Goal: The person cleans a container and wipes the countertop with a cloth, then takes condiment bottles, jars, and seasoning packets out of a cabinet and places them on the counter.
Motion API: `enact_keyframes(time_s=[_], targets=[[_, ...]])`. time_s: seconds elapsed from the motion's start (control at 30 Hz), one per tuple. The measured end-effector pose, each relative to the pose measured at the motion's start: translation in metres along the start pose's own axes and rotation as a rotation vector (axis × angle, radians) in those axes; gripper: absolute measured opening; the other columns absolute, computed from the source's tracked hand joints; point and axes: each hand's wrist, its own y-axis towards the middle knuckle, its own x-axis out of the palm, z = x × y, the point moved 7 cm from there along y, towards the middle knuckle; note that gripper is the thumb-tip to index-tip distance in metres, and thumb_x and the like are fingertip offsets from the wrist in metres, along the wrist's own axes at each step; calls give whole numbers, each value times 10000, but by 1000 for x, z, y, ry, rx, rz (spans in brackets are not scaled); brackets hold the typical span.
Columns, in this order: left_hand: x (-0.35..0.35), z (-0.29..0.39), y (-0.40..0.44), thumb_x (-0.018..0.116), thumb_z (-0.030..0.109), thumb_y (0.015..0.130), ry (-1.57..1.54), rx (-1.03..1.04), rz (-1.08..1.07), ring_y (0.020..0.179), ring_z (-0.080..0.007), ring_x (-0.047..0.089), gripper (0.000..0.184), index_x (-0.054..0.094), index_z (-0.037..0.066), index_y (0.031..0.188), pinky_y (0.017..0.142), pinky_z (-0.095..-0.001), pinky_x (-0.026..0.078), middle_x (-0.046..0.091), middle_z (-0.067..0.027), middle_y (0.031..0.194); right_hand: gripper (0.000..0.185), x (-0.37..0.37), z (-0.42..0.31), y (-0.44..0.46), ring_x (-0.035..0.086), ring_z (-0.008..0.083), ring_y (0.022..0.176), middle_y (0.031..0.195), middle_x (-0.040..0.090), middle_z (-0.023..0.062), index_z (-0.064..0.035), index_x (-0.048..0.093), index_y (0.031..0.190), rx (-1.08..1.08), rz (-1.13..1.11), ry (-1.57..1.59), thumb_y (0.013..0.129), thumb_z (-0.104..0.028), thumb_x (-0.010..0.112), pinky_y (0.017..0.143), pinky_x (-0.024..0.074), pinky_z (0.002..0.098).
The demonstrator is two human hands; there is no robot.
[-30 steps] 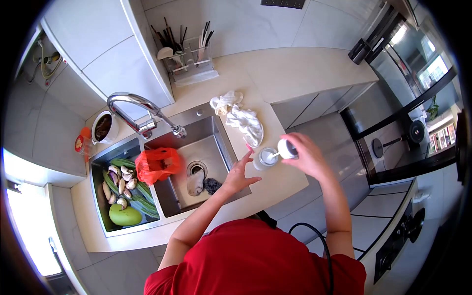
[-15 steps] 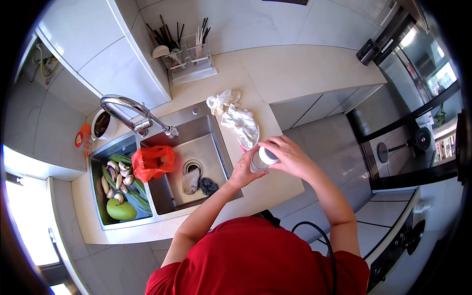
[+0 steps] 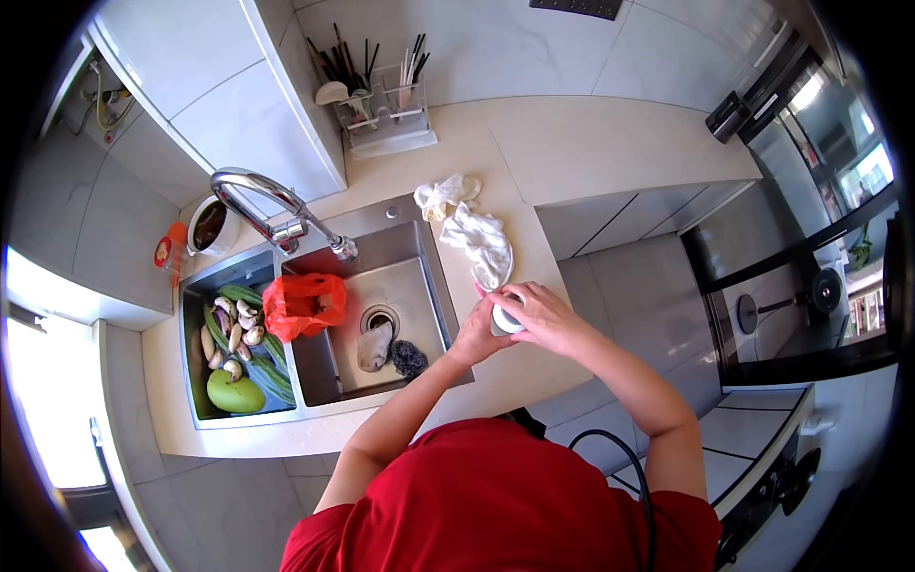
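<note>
In front of my body, over the counter beside the sink, both hands are closed around a small jar with a white lid (image 3: 506, 316). My left hand (image 3: 477, 336) wraps the jar's side. From the right, my right hand (image 3: 545, 322) curls over the lid and hides part of it. Most of the jar's body is covered by my fingers. Just beyond my hands lies a crumpled white cloth (image 3: 479, 244), with a second cream-white cloth (image 3: 446, 194) behind it.
A double sink (image 3: 431, 329) lies to the left; a red plastic bag (image 3: 303, 303) hangs over its divider. The left basin holds a green gourd (image 3: 234, 392), eggplants and long green vegetables. A grey cloth (image 3: 374, 347) and dark scrubber (image 3: 408, 358) lie in the right basin. The faucet (image 3: 286, 214) stands behind.
My right hand has shifted over the white lid, covering more of it and of the jar. The whole view has moved slightly; the sink things and cloths stay put.
</note>
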Motion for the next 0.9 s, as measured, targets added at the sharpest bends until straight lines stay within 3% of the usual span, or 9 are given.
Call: enact_keyframes(time_s=[0.17,0.37,0.43,0.57,0.63,0.9], targets=[[3,-2,-4,816,177,612,-31,-61,6,1101,-359,513,779,410,44,1264,929,-413,427,534,-175,1168,762,-4,-1,-5,502,322,1090,1258,461,134,-130,369,1372,-12,9,4,709,-161,745,946,427,406],[3,-4,-3,817,198,628,38,-72,-36,1131,-350,513,829,371,41,1308,943,-408,422,525,-186,1213,711,2,-1,0,537,310,1045,1192,492,158,-62,416,1300,63,-70,-57,691,-195,759,862,481,398],[3,-4,-3,818,188,624,30,-51,-30,1122,-354,515,824,377,39,1304,937,-410,425,528,-185,1206,684,-3,-6,-1,547,294,1017,1154,514,155,-37,439,1266,47,7,-143,687,-205,762,833,492,390],[4,-10,-5,816,158,611,6,-33,6,1112,-352,516,808,395,44,1291,938,-406,423,535,-178,1184,669,4,-8,2,550,288,992,1144,518,149,-36,454,1253,71,0,-121,685,-209,763,831,492,385],[6,-15,-8,815,152,608,0,-17,12,1109,-350,516,804,399,47,1288,939,-404,423,537,-176,1177,675,9,-7,0,534,297,1053,1147,526,131,-89,472,1284,216,-23,-158,694,-241,764,892,464,393],[5,-22,-17,814,149,597,9,-56,52,1118,-359,502,781,426,44,1267,949,-418,414,533,-171,1183,673,1,-11,5,506,312,1056,1160,486,134,-78,469,1277,76,-54,-11,685,-191,768,898,455,415]])
